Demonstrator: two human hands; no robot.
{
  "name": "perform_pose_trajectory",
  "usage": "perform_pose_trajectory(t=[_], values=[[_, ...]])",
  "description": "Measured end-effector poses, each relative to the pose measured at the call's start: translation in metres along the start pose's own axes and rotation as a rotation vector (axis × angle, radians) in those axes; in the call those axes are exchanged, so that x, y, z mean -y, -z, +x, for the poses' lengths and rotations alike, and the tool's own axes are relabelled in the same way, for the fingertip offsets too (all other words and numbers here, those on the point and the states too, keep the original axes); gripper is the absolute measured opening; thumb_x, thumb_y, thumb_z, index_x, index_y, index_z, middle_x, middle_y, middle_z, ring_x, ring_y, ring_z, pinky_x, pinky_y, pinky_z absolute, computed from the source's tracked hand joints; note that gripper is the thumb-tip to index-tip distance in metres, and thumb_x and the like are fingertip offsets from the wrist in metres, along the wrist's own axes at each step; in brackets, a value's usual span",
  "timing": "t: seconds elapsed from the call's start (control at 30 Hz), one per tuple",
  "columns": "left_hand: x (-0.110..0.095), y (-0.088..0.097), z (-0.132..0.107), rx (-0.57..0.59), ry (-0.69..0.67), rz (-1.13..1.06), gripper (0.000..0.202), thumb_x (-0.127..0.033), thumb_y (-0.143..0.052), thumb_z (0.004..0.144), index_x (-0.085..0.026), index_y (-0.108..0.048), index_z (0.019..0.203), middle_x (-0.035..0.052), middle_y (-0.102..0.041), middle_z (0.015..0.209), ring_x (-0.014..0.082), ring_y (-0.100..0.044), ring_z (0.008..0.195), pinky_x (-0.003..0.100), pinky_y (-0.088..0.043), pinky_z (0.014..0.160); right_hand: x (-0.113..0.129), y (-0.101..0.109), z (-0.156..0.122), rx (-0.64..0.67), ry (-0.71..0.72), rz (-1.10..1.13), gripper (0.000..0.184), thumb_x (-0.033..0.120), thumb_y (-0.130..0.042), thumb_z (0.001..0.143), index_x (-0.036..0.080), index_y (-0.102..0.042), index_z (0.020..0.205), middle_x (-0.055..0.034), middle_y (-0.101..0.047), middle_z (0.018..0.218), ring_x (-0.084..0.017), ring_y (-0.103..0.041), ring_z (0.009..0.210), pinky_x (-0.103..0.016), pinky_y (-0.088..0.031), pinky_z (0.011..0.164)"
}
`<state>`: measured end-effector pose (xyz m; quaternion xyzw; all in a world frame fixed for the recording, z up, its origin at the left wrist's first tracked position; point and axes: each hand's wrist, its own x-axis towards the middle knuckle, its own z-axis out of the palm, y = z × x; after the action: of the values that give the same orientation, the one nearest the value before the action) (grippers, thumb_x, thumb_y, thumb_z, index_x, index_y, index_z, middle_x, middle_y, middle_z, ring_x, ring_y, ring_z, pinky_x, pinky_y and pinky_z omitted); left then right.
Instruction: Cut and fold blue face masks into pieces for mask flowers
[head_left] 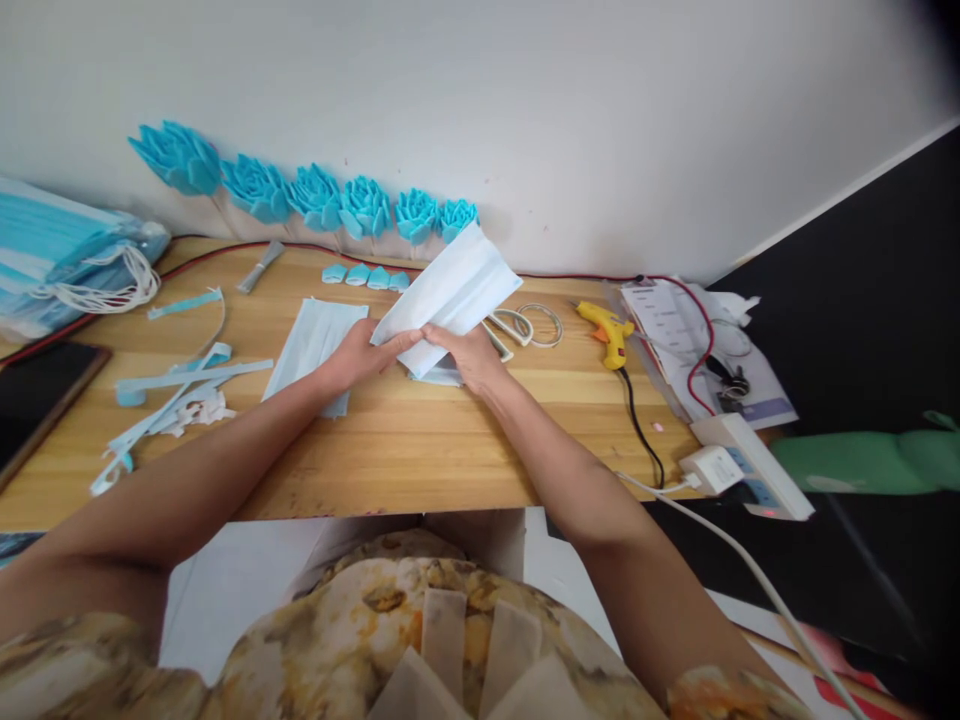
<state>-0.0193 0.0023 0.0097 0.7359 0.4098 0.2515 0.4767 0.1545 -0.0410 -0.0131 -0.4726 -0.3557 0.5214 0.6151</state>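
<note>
A pale blue pleated face mask [459,285] is lifted at a tilt over the table, its near edge pinched in both hands. My left hand [360,352] has thumb and fingers closed on its lower left side. Close beside it, my right hand [472,355] grips the near edge with the thumb on top. Another mask [322,345] lies flat, partly under my left forearm. Behind my right hand sit scissors [517,325], partly covered. Below the held mask a bluish piece [436,374] shows, mostly hidden by my hands.
Several blue folded flowers [365,207] stand along the wall, with small folded petals [369,277] before them. Left are a mask stack [60,245], cut strips [176,385] and a phone [45,405]. Right are a yellow glue gun [609,333], papers [667,330] and a power strip [754,468].
</note>
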Motion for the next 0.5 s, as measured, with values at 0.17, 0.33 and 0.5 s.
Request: perform_pose_trajectory(t=[0.17, 0.33, 0.5], values=[[-0.006, -0.002, -0.002, -0.029, 0.113, 0.019, 0.061, -0.063, -0.072, 0.079, -0.022, -0.045, 0.044, 0.0013, -0.045, 0.045, 0.0121, -0.039, 0.045, 0.029, -0.027, 0.046, 0.012, 0.015, 0.016, -0.103, 0.079, 0.122, 0.051, 0.049, -0.092, 0.058, 0.022, -0.071, 0.096, -0.0029, -0.080, 0.098, -0.027, -0.073, 0.107, -0.044, -0.058, 0.101], [-0.009, -0.003, -0.003, -0.016, 0.158, 0.056, 0.054, -0.053, -0.068, 0.083, -0.020, -0.046, 0.047, -0.0002, -0.044, 0.046, 0.0117, -0.039, 0.047, 0.028, -0.028, 0.049, 0.031, 0.035, 0.030, -0.151, 0.212, 0.193, 0.047, 0.053, -0.091, 0.059, 0.023, -0.068, 0.089, -0.0006, -0.078, 0.096, -0.025, -0.069, 0.118, -0.039, -0.055, 0.106], [-0.003, -0.003, -0.001, -0.030, 0.092, -0.007, 0.058, -0.055, -0.065, 0.086, -0.021, -0.044, 0.045, 0.0007, -0.044, 0.044, 0.0110, -0.039, 0.045, 0.029, -0.030, 0.049, 0.024, 0.028, 0.023, 0.037, 0.128, 0.113, 0.054, 0.061, -0.085, 0.065, 0.022, -0.070, 0.100, -0.0042, -0.078, 0.107, -0.027, -0.068, 0.122, -0.044, -0.057, 0.106]])
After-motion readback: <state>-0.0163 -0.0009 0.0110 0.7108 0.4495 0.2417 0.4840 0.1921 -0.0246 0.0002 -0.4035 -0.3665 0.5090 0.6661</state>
